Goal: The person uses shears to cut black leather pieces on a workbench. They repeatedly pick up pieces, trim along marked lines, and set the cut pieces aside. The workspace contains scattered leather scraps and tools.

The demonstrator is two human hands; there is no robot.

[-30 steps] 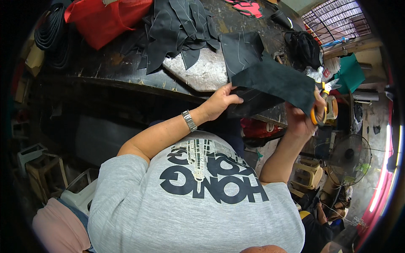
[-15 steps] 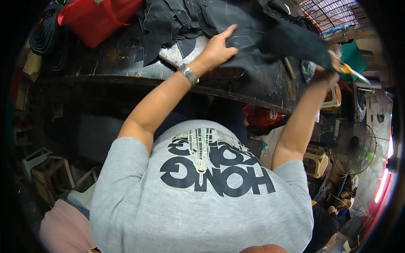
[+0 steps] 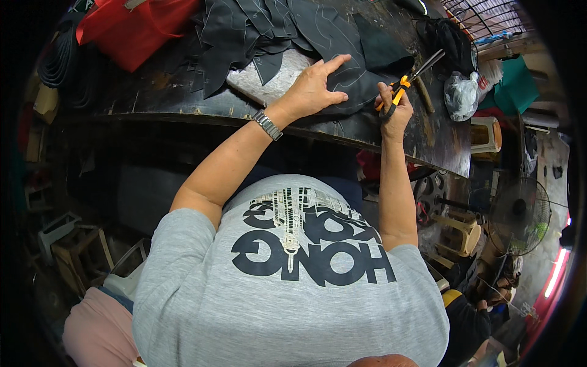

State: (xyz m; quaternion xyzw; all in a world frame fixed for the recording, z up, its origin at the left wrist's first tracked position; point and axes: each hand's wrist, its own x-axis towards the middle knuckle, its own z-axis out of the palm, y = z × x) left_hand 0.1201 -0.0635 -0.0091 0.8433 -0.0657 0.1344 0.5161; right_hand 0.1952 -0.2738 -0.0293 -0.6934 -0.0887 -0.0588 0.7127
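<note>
Currently, the left hand (image 3: 309,92) is resting, thumb and forefinger wide apart, pinching nothing, on the black, pale-outlined flexible sheet (image 3: 359,85) lying rightward across the dark table (image 3: 140,95). Beside the sheet's right edge, the right hand (image 3: 397,117) is gripping orange-and-black-handled scissors (image 3: 404,84), their long axis pointing away and rightward.

Orange-handled scissors (image 3: 404,83) beside line-marked black sheet (image 3: 359,82)

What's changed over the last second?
The right hand has let go of the black sheet, now lying on the table, and moved left. The left hand has opened and moved forward, fingers spread over the sheet. Orange-handled scissors stay in the right hand; the red bag stays put.
</note>
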